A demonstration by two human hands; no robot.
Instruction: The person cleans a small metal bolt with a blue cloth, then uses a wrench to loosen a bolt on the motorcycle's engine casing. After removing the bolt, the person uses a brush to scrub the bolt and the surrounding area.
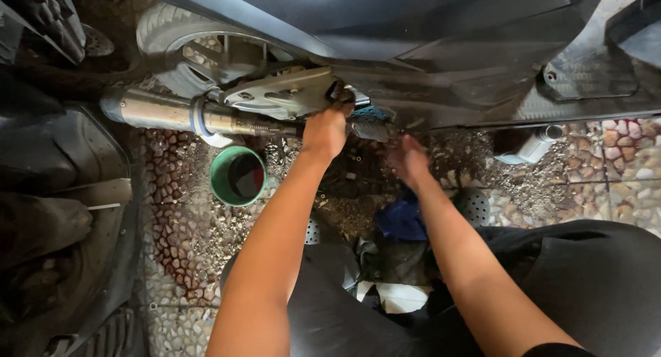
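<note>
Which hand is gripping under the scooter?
The left hand, closed on a dark part beside the metal heat shield; the right hand hangs open, touching nothing.

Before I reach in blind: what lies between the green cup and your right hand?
In the head view, the left forearm crosses between the green cup and the right hand, over dirty, gravel-strewn ground.

I see both of my bare forearms running up from the bottom of the frame toward its upper middle. My left hand (pixel 326 128) sits just left of centre, wrist straight, back of the hand toward the camera, fingers curled forward and out of sight. My right hand (pixel 407 157) lies slightly lower and to the right, blurred, fingers loosely bent. The two hands are near each other, not touching.
</note>
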